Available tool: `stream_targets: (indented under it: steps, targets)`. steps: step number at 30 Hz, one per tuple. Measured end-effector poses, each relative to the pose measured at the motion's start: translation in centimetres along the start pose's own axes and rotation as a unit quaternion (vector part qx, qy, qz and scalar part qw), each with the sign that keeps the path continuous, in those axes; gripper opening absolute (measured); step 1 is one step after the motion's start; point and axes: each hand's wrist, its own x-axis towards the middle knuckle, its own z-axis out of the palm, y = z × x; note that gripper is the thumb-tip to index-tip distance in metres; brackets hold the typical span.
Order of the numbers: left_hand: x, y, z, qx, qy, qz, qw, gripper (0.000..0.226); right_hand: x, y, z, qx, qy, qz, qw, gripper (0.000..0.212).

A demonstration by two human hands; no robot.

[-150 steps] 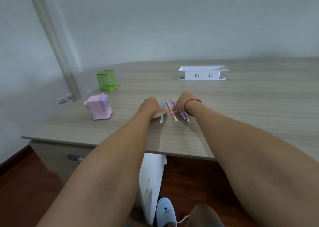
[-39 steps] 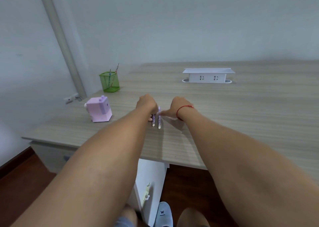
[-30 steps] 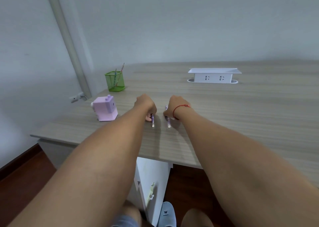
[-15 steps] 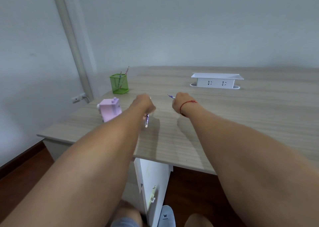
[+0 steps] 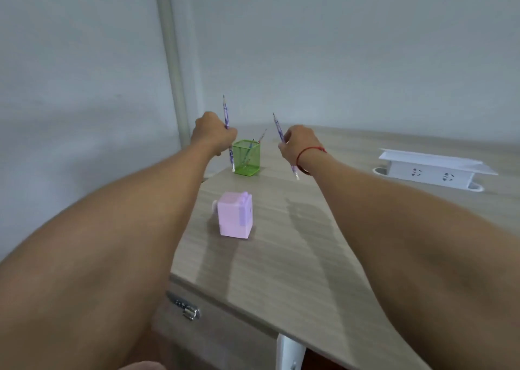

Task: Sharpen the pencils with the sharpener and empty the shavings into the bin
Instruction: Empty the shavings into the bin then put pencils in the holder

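Lit softly and evenly from above, rather dim, with a cool grey-blue cast over the wall. Glare limited to a small glint on the drawer handle, with the white socket box as the brightest patch. Pale, fuzzy-edged shadows of both arms on the desk, plus a faint one hugging the sharpener at its right foot. Slightly soft all over, with a little smear on the left hand, right hand and pencils. Stretched by the wide lens towards the edges: arms swollen and unfocused in the lower corners, pole leaning.
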Motion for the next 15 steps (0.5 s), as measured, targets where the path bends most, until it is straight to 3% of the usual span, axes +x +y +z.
stream_targets:
  steps: [5, 10, 13, 15]
  targets:
    - [6.6, -3.5, 2.0, -0.089, 0.066, -0.019, 0.994, 0.021, 7.2, -2.4, 5.4, 0.102, 0.018, 0.0, 0.995, 0.024]
    - [12.7, -4.7, 6.0, -0.181, 0.136, 0.017, 0.974, 0.012, 14.1, -3.9, 8.6, 0.232, 0.13, 0.0, 0.964, 0.022]
    - [14.8, -5.3, 9.2, -0.164, 0.145, 0.061, 0.974, 0.007, 16.6, -3.8, 9.8, 0.23, 0.167, -0.013, 0.959, 0.022]
    - [15.4, -6.2, 11.6, -0.14, 0.133, 0.058, 0.979, 0.008, 17.4, -3.2, 11.5, 0.204, 0.149, -0.016, 0.967, 0.02]
